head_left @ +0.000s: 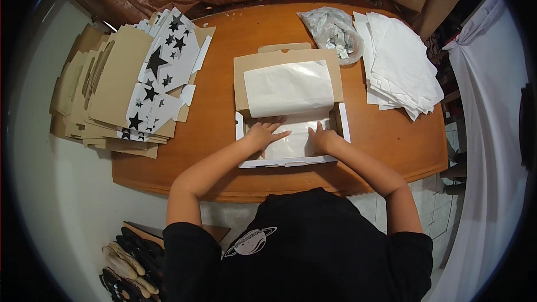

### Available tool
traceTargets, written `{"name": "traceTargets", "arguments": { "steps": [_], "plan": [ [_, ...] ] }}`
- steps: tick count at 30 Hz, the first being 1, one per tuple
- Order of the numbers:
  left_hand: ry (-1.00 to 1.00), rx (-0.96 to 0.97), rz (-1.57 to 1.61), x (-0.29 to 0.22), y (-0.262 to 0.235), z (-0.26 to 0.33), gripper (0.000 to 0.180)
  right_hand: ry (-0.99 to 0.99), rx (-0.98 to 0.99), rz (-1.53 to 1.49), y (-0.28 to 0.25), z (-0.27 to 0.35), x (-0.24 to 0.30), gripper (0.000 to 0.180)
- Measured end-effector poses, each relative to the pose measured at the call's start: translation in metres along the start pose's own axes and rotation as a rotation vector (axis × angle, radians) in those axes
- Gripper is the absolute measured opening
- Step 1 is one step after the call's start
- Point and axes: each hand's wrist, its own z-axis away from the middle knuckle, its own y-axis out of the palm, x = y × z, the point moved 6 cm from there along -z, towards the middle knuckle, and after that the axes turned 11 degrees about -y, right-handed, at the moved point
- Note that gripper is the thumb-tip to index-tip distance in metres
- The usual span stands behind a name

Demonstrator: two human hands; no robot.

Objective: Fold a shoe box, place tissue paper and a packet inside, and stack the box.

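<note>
An open cardboard box (240, 78), brown inside and white outside, lies in front of me with its lid tipped back. A sheet of white paper (289, 86) lines it, running from the box floor up over the lid. Inside the box, my left hand (264, 136) presses on the paper at the left with its fingers spread. At the right side, my right hand (323, 139) touches the same sheet, its index finger and thumb stretched out. Neither hand grips anything that shows.
Flattened cardboard boxes (117, 78), some printed with black stars, are stacked at the left of the wooden table (224, 33). A clear plastic bag (335, 36) of small silvery pieces and a pile of white paper sheets (400, 61) lie at the back right. Shoes (131, 263) stand below left.
</note>
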Motion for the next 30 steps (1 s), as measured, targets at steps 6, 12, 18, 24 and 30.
{"name": "traceTargets", "arguments": {
  "steps": [6, 12, 18, 24, 30],
  "plan": [
    [0.014, 0.037, 0.036, -0.004, -0.010, 0.006, 0.115, -0.013, -0.046, 0.032, -0.015, 0.009, -0.001, 0.072],
    [0.232, -0.117, 0.454, -0.013, -0.081, 0.032, 0.075, -0.293, -0.318, -0.260, -0.057, 0.073, -0.017, 0.048],
    [0.187, -0.694, 0.683, -0.006, -0.169, 0.027, 0.027, -0.497, -1.102, -0.736, -0.100, 0.123, -0.069, 0.029],
    [0.205, -0.978, 0.439, -0.022, -0.221, -0.051, 0.029, -0.195, -1.529, -0.995, -0.091, 0.085, -0.151, 0.021],
    [0.054, -0.985, 0.340, -0.007, -0.243, -0.124, 0.034, -0.014, -1.630, -0.846, -0.100, 0.035, -0.204, 0.018]
  ]
}}
